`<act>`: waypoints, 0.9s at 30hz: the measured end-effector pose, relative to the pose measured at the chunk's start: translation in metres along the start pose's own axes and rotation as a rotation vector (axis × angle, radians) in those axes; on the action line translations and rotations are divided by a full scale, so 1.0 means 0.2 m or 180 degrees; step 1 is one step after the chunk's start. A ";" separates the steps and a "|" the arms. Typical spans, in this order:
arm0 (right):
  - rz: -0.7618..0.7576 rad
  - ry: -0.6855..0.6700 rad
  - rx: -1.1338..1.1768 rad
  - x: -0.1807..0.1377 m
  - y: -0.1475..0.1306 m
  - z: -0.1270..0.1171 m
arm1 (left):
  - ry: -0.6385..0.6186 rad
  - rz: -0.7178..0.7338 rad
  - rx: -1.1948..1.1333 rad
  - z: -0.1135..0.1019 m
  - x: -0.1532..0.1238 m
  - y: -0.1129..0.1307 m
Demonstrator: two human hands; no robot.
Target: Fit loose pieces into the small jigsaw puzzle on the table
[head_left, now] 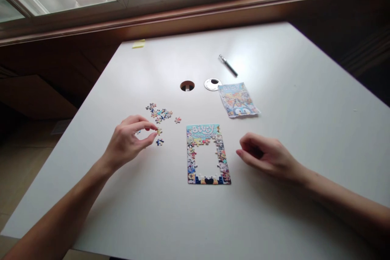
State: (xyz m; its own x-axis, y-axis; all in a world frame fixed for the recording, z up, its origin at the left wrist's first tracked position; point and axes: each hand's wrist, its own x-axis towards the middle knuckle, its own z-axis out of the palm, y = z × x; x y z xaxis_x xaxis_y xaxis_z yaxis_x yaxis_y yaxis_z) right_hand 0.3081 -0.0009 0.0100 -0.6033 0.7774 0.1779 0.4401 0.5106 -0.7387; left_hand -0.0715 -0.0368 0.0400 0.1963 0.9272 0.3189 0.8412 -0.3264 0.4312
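Observation:
The thumb and index finger of my left hand (131, 138) close on a small yellowish puzzle piece (159, 131). Just below it lies a dark blue puzzle piece (159, 142), and a loose heap of puzzle pieces (163, 114) is spread a little farther away. A single reddish piece (177, 120) sits apart to the right. In the middle, the jigsaw puzzle (191, 166) has its border joined around an open white centre. My right hand (268, 154) rests on the table to the right of the puzzle, fingers curled in with nothing visible in them.
A creased picture sheet (239, 99) lies beyond the puzzle, beside a round metal cover (212, 84) and a cable hole (187, 86). Farther back are a black pen (228, 65) and yellow tape (138, 44) on the white table (170, 219). A window stands behind.

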 end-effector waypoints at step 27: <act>-0.1533 -0.0170 -0.0664 0.18 0.10 0.02 | -0.0172 0.1383 0.0056 0.47 0.20 0.38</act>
State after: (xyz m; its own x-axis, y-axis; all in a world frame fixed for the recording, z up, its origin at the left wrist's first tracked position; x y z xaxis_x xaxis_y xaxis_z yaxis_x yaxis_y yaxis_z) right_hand 0.2911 0.0357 -0.0007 -0.8005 0.4197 0.4278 0.2244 0.8718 -0.4354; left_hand 0.0479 -0.0078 0.0065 0.5596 0.7129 0.4226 0.6830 -0.6855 0.2520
